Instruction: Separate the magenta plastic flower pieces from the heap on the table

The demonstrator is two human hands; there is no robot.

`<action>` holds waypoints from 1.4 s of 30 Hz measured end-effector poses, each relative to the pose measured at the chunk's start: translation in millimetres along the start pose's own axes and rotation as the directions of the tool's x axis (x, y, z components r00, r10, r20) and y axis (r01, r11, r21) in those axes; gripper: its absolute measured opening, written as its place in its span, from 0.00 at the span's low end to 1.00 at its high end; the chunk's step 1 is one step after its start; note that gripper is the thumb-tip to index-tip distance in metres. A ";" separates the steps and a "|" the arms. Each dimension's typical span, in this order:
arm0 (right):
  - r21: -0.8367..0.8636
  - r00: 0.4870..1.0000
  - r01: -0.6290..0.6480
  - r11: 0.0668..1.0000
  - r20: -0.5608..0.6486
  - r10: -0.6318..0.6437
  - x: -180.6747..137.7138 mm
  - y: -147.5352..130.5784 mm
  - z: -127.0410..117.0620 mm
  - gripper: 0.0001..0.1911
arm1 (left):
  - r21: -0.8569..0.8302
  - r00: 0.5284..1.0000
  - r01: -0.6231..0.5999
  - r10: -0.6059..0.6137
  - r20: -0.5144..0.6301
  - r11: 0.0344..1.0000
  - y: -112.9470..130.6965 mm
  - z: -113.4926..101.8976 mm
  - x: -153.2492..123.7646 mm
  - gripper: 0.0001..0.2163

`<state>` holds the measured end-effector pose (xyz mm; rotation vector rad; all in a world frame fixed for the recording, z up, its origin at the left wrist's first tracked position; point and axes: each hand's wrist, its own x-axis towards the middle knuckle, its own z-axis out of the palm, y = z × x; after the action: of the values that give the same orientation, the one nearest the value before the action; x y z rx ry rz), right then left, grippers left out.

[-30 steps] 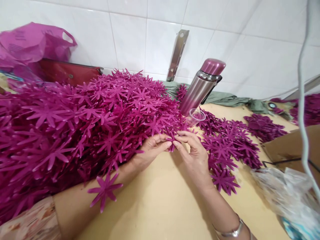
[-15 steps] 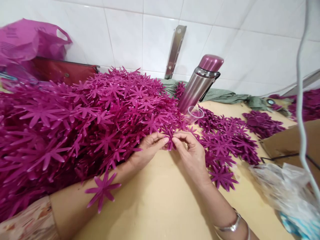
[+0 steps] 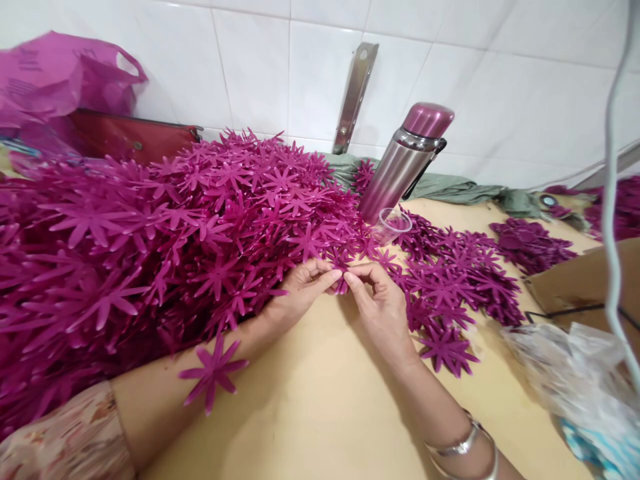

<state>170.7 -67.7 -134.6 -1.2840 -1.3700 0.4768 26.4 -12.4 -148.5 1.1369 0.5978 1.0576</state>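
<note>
My left hand [image 3: 295, 297] and my right hand [image 3: 381, 303] meet at the middle of the table, fingertips pinched together on a small magenta flower piece [image 3: 341, 278]. A big heap of the same magenta star-shaped flower pieces [image 3: 150, 227] fills the left half of the table and touches my left hand. A flatter spread of flower pieces [image 3: 450, 287] lies just right of my right hand. One loose flower [image 3: 213, 370] rests on my left forearm. A silver bangle [image 3: 463, 445] is on my right wrist.
A pink-capped steel flask [image 3: 403, 167] leans behind a small clear plastic cup [image 3: 395, 225]. A pink plastic bag [image 3: 55, 73] and red case [image 3: 125, 137] sit at the back left. A cardboard box [image 3: 585, 283] and clear plastic bag [image 3: 570, 380] are on the right, with a hanging cable [image 3: 613, 200].
Both hands stay pinched on the flower piece with only small finger shifts. The view has drifted slightly.
</note>
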 end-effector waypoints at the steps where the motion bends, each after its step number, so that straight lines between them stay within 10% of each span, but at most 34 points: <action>1: -0.008 1.000 0.006 1.000 -0.029 -0.006 0.9 0.7 -0.6 0.07 | 0.007 1.000 -0.015 0.015 -0.001 1.000 -0.3 0.4 0.9 0.14; 13: 0.226 0.976 -0.105 0.968 -0.163 0.144 15.5 29.9 -13.9 0.10 | 0.307 0.973 -0.186 0.218 -0.071 0.933 -1.2 0.5 -7.4 0.05; 21: -0.114 0.978 0.208 0.971 0.008 -0.208 8.0 11.6 -7.3 0.09 | 0.384 0.963 -0.264 0.268 0.044 0.885 5.0 1.6 -7.5 0.09; 25: 0.092 0.999 0.034 0.995 -0.030 -0.031 9.1 16.3 -5.8 0.27 | 0.258 0.989 -0.139 0.145 -0.005 0.956 4.7 3.2 -7.6 0.10; 35: 0.398 0.953 -0.304 0.866 0.130 0.275 11.2 15.9 -5.1 0.20 | 0.123 0.994 -0.104 0.106 -0.007 0.987 2.5 3.2 -3.7 0.10; 42: 0.300 0.965 -0.249 0.921 0.158 0.210 9.6 20.6 -8.1 0.13 | 0.073 0.993 -0.113 0.110 0.038 0.991 1.4 2.6 -3.6 0.11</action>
<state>188.5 -55.9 -145.7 -1.1652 -1.1866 0.9155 26.5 -16.7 -146.7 1.2629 0.5564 1.1169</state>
